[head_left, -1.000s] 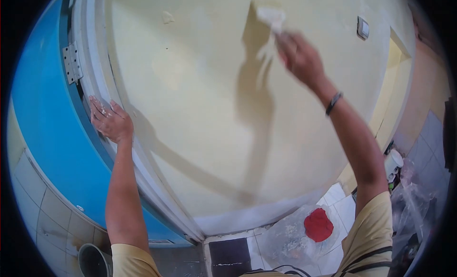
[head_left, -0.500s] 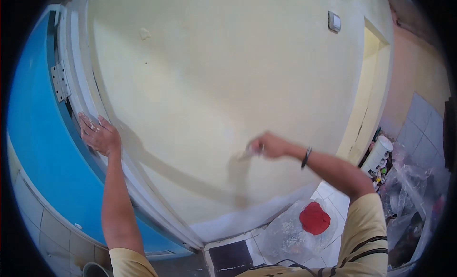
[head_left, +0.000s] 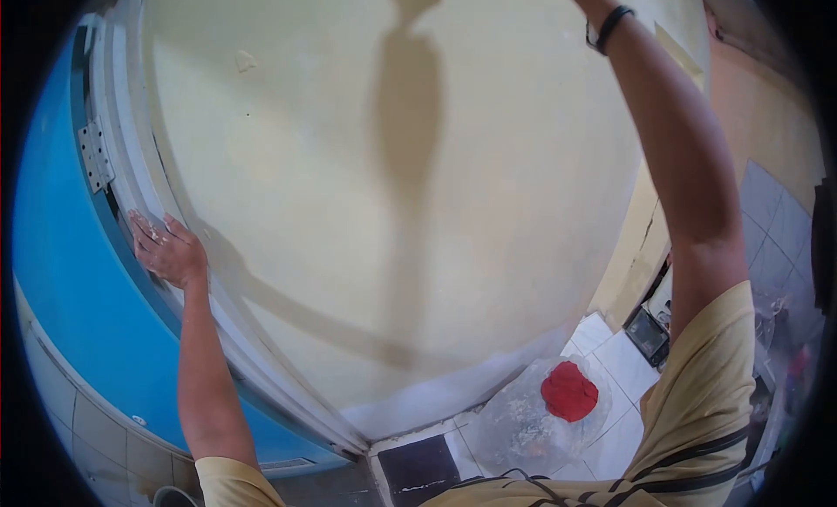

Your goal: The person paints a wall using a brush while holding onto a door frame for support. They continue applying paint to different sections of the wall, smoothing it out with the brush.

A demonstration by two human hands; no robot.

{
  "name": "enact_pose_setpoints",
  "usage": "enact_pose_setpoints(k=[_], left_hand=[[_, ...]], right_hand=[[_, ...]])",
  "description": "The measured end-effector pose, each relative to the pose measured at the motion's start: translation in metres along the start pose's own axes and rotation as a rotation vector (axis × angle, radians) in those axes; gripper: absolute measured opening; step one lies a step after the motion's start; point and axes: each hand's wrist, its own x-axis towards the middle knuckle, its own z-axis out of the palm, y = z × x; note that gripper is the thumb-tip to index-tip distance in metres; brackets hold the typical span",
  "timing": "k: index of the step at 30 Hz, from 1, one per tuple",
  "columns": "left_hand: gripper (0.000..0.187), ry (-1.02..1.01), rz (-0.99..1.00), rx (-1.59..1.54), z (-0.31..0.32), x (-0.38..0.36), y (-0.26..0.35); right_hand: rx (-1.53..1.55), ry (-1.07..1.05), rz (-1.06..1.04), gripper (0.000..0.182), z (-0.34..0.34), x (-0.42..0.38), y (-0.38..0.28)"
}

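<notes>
Fingers (head_left: 146, 234) parted, the left hand (head_left: 174, 256) touches a white door frame (head_left: 240, 346) slanting upper left to lower centre, right fingers unseen.

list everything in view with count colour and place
Wall: one, cream, centre
Door: one, blue, left
Hinge: one, pale, on the door's edge
Door frame: one, white, between door and wall
Container: one, greyish, bottom left
Mat: one, dark, bottom centre
Plastic sheet: one, clear, right of the mat
Red item: one, red, on the sheet
Floor tiles: several, white, around the sheet
Boxy item: one, dark, lower right
Clutter: uncountable, mixed colours, right edge
Wristband: one, black, top right
Sleeves: two, tan, bottom left and lower right
Arms: two, bare, left and right
Left hand: one, white-smeared, on the door frame
Right hand: one, colour unseen, past the top edge
</notes>
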Motion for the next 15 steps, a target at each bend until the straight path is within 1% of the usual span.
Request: enact_pose_setpoints(k=[2, 3, 4, 5, 6, 7, 8, 9, 10, 12, 13, 14, 15], left_hand=[[0.055, 0.003, 0.008, 0.02, 0.003, -0.002, -0.001], [0.055, 0.008, 0.014, 0.031, 0.003, -0.001, -0.002], [0.055, 0.012, 0.01, 0.025, 0.002, -0.001, -0.002], [0.055, 0.017, 0.007, 0.02, 0.0, 0.0, -0.001], [0.054, 0.021, 0.002, 0.015, 0.001, 0.001, 0.001], [0.055, 0.02, -0.009, -0.006, 0.003, 0.001, 0.001], [0.055, 0.016, -0.02, -0.026, 0.004, 0.0, 0.0], [0.055, 0.011, -0.029, -0.045, 0.005, -0.001, -0.002], [0.055, 0.008, -0.017, -0.024, 0.004, -0.001, -0.002], [0.054, 0.004, 0.001, 0.024, 0.0, 0.0, 0.001], [0.054, 0.014, 0.008, 0.003, 0.0, 0.001, 0.001], [0.054, 0.029, 0.012, -0.012, 0.001, 0.001, 0.001], [0.054, 0.043, 0.015, -0.023, 0.002, 0.001, 0.0]], right_hand=[[-0.294, 0.247, -0.356, 0.025, 0.02, -0.021, 0.008], [-0.33, 0.209, -0.241, 0.025, 0.028, -0.043, -0.007], [-0.438, 0.288, -0.393, 0.021, 0.04, -0.063, -0.005], [-0.581, 0.115, -0.24, 0.024, 0.048, -0.087, 0.009], [-0.526, 0.162, -0.327, 0.022, 0.062, -0.115, 0.009], [-0.594, 0.103, -0.304, 0.027, 0.076, -0.149, 0.003], [-0.594, -0.043, -0.294, 0.035, 0.083, -0.186, 0.003], [-0.588, -0.102, -0.28, 0.042, 0.092, -0.224, -0.006], [-0.581, -0.148, -0.317, 0.043, 0.1, -0.262, -0.016], [-0.468, -0.363, -0.31, 0.046, 0.109, -0.339, -0.042], [-0.401, -0.483, -0.323, 0.047, 0.117, -0.38, -0.045], [-0.416, -0.501, -0.411, 0.047, 0.116, -0.41, -0.062], [-0.457, -0.527, -0.457, 0.047, 0.114, -0.435, -0.08]])
